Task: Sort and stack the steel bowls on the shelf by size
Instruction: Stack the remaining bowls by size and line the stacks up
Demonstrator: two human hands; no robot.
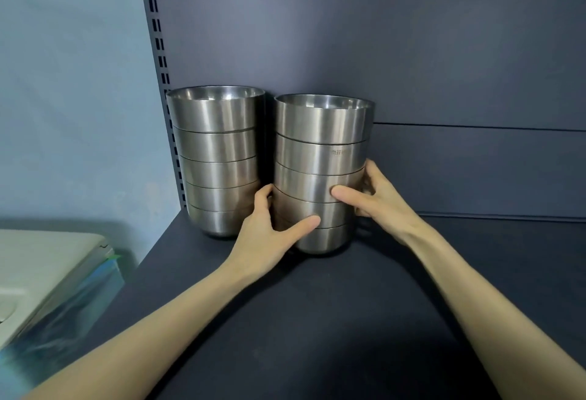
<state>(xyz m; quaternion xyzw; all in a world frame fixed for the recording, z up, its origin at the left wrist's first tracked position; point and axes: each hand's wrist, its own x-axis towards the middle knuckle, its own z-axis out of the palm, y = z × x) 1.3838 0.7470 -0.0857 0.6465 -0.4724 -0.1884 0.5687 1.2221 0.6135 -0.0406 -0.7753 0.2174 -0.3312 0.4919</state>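
We see two stacks of nested steel bowls standing upright on a dark shelf (pixel 317 320), close to its back panel (pixel 412 51). The left stack (pixel 217 162) sits in the rear left corner beside a slotted upright (pixel 158 51); we count five bowls in it. The right stack (pixel 320 174) stands just beside it, a narrow gap between the two, and also looks like five bowls, though the hands cover part of the lower ones.

Our left hand (pixel 269 234) presses against the left flank of the right stack, thumb laid across the front of a lower bowl, the other fingers reaching into the gap between stacks. Our right hand (pixel 377 196) clasps the opposite flank, thumb on the front, fingers wrapped around the far side. Both hands are closed around the right stack, whose base rests on the shelf.

Off the shelf's left edge lies a pale, plastic-wrapped object (pixel 47 279), blurred.
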